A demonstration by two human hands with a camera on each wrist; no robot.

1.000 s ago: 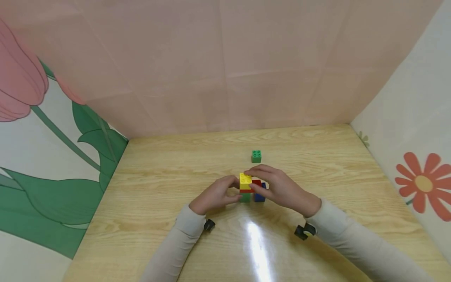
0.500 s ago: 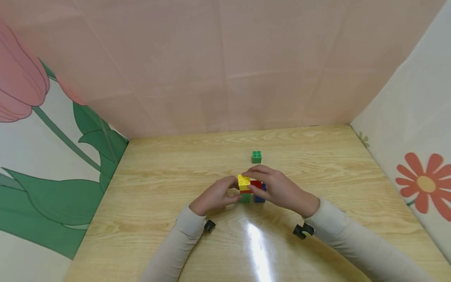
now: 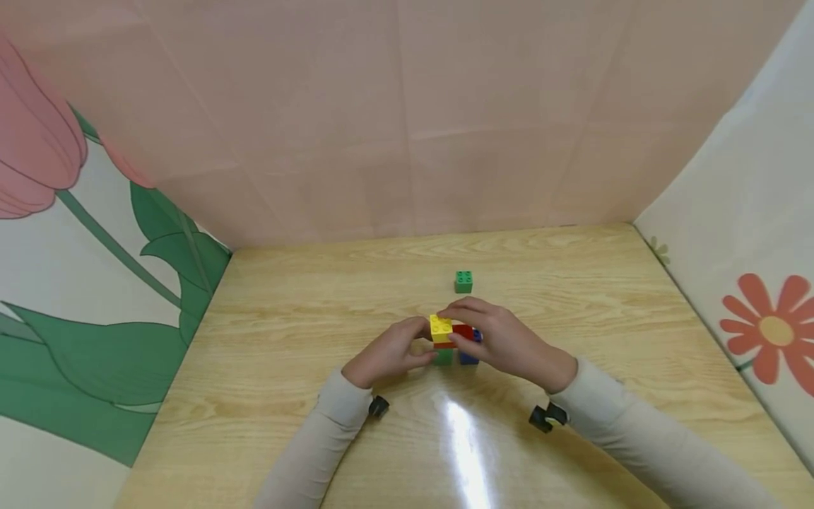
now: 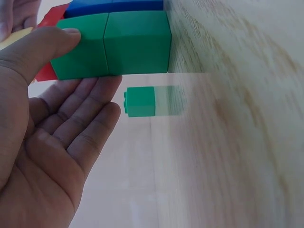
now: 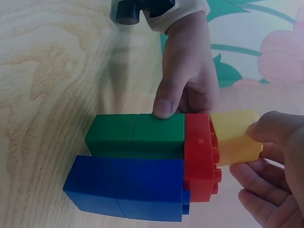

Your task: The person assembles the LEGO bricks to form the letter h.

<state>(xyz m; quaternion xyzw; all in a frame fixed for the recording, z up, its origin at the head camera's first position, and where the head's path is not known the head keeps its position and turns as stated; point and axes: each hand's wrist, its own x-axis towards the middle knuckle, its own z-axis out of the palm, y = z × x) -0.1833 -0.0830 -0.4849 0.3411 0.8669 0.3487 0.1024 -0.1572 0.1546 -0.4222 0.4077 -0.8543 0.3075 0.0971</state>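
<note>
A red brick (image 5: 198, 156) lies across the tops of two columns, one of two stacked green bricks (image 4: 137, 42) and one of two stacked blue bricks (image 5: 128, 187). The red brick overhangs neither far; some blue studs show beside it. My right hand (image 3: 502, 339) pinches a yellow brick (image 5: 236, 135) between thumb and fingers. It sits on the red brick's studs above the green column, slightly tilted in the right wrist view. With the thumb on the upper green brick and fingers behind, my left hand (image 3: 391, 351) holds the green column steady.
Farther back on the wooden table (image 3: 305, 297) a single green brick (image 3: 463, 282) stands with its studs up. A pink sheet (image 3: 407, 141) rises behind the table, with flower-patterned panels at both sides. Light glares on the tabletop in front of the hands.
Over the first half second the yellow brick shifts slightly left and toward the person along with the right fingertips. The left hand stays in place, and little differs since then.
</note>
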